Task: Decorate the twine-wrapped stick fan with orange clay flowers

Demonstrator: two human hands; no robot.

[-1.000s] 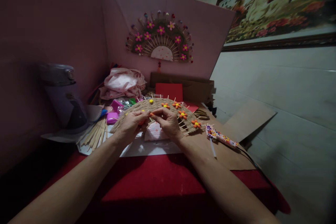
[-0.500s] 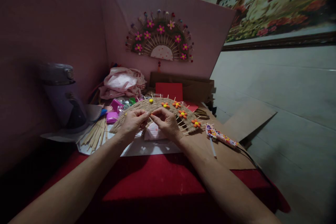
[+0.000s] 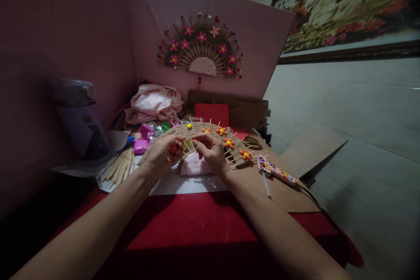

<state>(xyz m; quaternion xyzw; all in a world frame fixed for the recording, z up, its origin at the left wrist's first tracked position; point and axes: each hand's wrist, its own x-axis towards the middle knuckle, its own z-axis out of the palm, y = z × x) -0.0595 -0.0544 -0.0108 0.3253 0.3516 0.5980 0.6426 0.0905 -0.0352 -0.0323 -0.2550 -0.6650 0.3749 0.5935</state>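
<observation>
My left hand is closed around a lump of orange clay, which shows between its fingers. Close beside it, my right hand pinches a tiny orange bit, perhaps clay, at its fingertips. Both hands hover in front of a half-round fan of sticks woven with twine. Orange flowers with yellow centres decorate its right side, and a lone yellow dot sits near its top. A pale dotted half-circle forms the fan's base, partly covered by my right hand.
Loose wooden sticks and a tumbler stand at left, near purple clay packs. A flower-patterned glue gun lies on brown cardboard at right. Behind, a finished fan hangs on a pink panel.
My fingertips have moved slightly apart. The orange lump in my left hand now shows, and my right hand has come away with a tiny orange bit.
</observation>
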